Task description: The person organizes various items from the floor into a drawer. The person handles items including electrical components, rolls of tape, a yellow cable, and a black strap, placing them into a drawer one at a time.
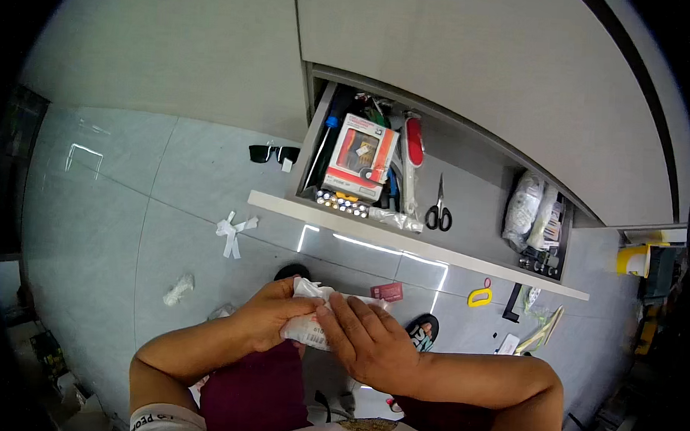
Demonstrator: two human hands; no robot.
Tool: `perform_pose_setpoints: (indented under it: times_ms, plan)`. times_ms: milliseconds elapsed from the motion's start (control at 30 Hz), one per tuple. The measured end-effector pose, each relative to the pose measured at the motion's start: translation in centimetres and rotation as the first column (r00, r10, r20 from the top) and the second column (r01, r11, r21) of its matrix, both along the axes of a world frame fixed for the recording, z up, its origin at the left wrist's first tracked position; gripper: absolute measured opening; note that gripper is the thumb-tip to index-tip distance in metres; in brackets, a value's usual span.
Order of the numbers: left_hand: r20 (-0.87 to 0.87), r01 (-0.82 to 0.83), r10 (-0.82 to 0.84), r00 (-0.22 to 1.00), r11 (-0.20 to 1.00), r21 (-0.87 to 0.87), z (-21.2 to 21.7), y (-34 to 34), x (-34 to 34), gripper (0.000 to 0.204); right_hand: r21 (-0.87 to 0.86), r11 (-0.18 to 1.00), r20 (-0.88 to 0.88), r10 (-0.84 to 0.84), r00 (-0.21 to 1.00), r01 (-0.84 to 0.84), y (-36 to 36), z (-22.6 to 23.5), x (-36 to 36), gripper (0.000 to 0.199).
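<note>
A white plastic packet (307,331) with dark print is held in front of my lap. My left hand (270,314) is closed round its left side, thumb on top. Across the right part lies my right hand (370,344), its fingers pressed together over the plastic, so that much of the packet is hidden. Just beyond my hands, a dark red card or small pack (386,291) lies on the floor. Past it stands a pulled-out drawer (421,234), with a pair of black-handled scissors (438,212) lying inside.
The drawer's left part holds a boxed item (361,156) and a red-ended tool (414,141); wrapped bundles (524,208) fill its right end. On the floor lie sunglasses (273,154), white strips (235,232), crumpled plastic (178,289) and a yellow-handled item (480,298).
</note>
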State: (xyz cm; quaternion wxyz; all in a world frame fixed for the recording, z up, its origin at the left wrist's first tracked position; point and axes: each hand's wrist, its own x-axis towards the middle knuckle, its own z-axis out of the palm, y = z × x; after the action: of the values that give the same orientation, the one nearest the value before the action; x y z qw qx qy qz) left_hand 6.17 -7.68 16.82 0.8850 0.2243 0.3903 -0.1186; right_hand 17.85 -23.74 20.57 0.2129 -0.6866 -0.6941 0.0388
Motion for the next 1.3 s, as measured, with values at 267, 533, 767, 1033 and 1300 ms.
perform_pose_setpoints:
  times_ms: [267, 533, 767, 1033, 1300]
  plan:
    - [0.292, 0.260, -0.292, 0.910, 0.955, 0.145, 9.5, 1.6, 10.8, 0.030, 0.140, 0.984, 0.074, -0.125, 0.989, 0.114, 0.3, 6.4, 11.8, 0.045]
    - [0.384, -0.263, -0.089, 0.919, 0.586, 0.766, 4.3, 6.2, 10.6, 0.031, -0.338, 0.862, -0.335, -0.485, 0.808, 0.378, 0.6, -3.8, 23.2, 0.043]
    - [0.393, -0.333, 0.018, 0.919, 0.566, 0.754, 2.6, 7.8, 9.0, 0.023, -0.578, 0.811, -0.241, -0.271, 0.932, 0.087, 3.3, -8.7, 21.9, 0.040]
    - [0.404, -0.281, -0.075, 0.911, 0.605, 0.745, 2.9, 8.1, 8.7, 0.023, -0.658, 0.726, -0.392, -0.102, 0.914, -0.200, 4.2, -8.8, 24.8, 0.042]
    - [0.400, -0.269, -0.091, 0.912, 0.603, 0.751, 2.9, 7.7, 9.2, 0.019, -0.754, 0.656, -0.241, -0.211, 0.947, -0.046, 2.5, -10.7, 23.7, 0.042]
